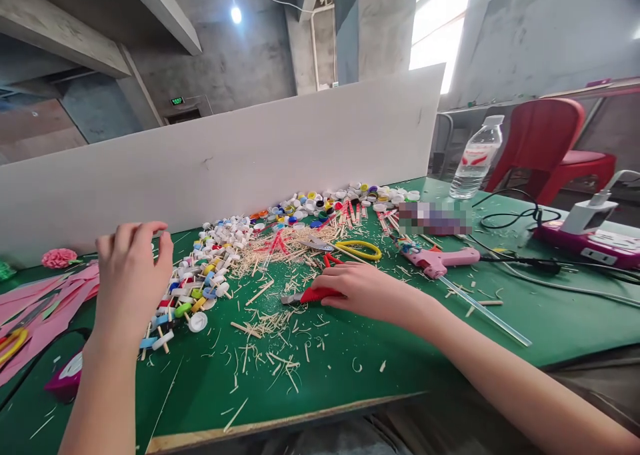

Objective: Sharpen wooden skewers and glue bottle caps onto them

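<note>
Red-handled pliers (313, 296) lie low over the green tabletop, their metal jaws pointing left. Wrapped over their handles is my right hand (350, 285). My left hand (133, 268) is raised at the left, fingers bent and thumb apart, with nothing visible in it. Beside it spreads a pile of bottle caps (220, 248), several fitted with short wooden sticks. Wood shavings and stick pieces (270, 323) lie around the plier jaws. Just beyond my right hand are yellow-handled scissors (357, 249).
A pink glue gun (435, 260) with a clear glue stick lies at right, near a power strip (595, 245) and cables. A water bottle (477, 158) stands behind. Pink paper strips (55, 302) and a pink flower (59, 258) lie left. A white board (250, 155) borders the back.
</note>
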### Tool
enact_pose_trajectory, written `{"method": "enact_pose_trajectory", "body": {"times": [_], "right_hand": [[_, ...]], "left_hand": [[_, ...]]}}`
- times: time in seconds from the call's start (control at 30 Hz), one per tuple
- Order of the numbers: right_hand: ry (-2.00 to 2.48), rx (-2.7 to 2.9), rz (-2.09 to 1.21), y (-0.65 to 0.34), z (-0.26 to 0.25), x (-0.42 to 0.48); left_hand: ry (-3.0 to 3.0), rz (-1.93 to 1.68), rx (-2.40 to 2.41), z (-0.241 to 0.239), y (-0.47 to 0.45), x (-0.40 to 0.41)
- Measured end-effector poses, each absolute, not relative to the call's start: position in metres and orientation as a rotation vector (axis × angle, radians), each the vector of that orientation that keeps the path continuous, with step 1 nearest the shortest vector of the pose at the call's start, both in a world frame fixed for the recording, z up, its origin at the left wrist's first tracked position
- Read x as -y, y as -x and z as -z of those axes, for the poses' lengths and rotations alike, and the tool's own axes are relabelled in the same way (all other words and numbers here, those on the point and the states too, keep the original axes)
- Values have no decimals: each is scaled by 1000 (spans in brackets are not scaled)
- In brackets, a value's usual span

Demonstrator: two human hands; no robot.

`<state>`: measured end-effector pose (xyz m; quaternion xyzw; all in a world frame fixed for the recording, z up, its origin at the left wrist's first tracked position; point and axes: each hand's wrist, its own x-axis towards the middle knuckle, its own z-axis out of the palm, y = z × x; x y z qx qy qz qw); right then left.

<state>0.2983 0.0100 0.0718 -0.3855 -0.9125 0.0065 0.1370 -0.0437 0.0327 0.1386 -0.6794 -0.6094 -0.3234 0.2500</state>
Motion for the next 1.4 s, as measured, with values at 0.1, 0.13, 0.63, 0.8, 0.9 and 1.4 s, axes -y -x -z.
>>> {"method": "enact_pose_trajectory", "body": {"times": [0.1, 0.13, 0.63, 0.8, 0.9, 1.4], "right_hand": [[1132, 2654, -15, -298, -71, -9], [1137, 2659, -19, -298, -70, -9], [1116, 2301, 329, -293, -77, -3], [978, 2406, 315, -288, -70, -2], [962, 2461, 297, -284, -64, -2], [900, 2453, 309, -276, -47, 4]], "left_hand": [[1861, 850, 1605, -145, 31, -17], [1906, 826, 1595, -147, 27, -15], [2782, 62, 1513, -169, -63, -68], [2675, 174, 1524, -183, -85, -121], [2719, 93, 1572, -186, -103, -153], [2883, -114, 1427, -140, -142, -186]]}}
